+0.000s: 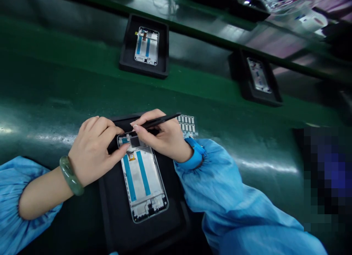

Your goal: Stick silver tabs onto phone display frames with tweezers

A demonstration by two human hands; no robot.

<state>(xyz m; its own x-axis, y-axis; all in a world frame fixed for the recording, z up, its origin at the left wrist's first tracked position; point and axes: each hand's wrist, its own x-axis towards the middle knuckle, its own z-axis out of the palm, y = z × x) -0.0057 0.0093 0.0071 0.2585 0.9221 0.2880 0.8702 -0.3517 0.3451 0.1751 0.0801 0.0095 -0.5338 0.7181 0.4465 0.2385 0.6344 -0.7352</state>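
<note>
A silver phone frame [143, 181] with two blue strips lies in a black tray [176, 214] in front of me. My left hand [95, 148] grips the frame's upper left corner between thumb and fingers. Pinched in my right hand [162, 134] is a slim black pen-like tool [167, 118], its tip at the frame's top edge. The exact contact point of the tip is too small to tell. A sheet of small pale labels [188, 123] lies just beyond my right wrist, partly hidden by it.
Farther back on the green surface [68, 90] stand a black tray [126, 62] holding another phone frame [147, 46] and, at the right, a second black tray [261, 98] with a frame [259, 75]. White cables [272, 3] lie at the top right.
</note>
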